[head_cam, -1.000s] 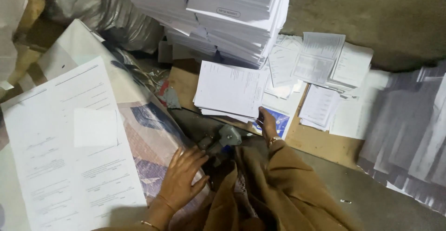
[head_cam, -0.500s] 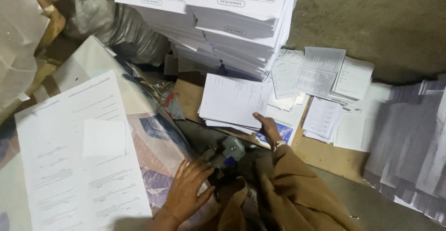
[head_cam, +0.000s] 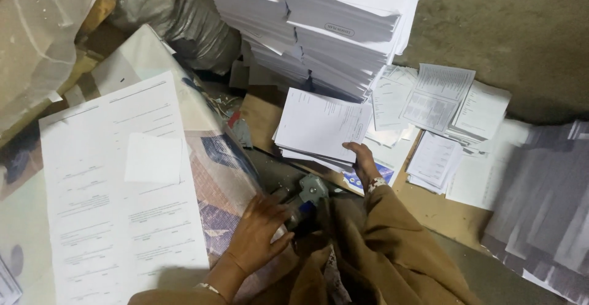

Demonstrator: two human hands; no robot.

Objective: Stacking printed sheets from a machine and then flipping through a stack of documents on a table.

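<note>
Head view: right hand [head_cam: 363,161] fingers curl over the near edge of the paper bundle [head_cam: 322,124] at frame centre, left hand [head_cam: 261,231] closed on the grey stapler [head_cam: 307,197] below it; best keep the sheets squared.

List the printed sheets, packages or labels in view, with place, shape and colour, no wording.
Tall stack of white printed forms: top centre.
Small white sheaf: centre, right hand on its edge.
Large white printed sheet: left, beside left hand.
Loose white sheets: right, fanned.
</note>
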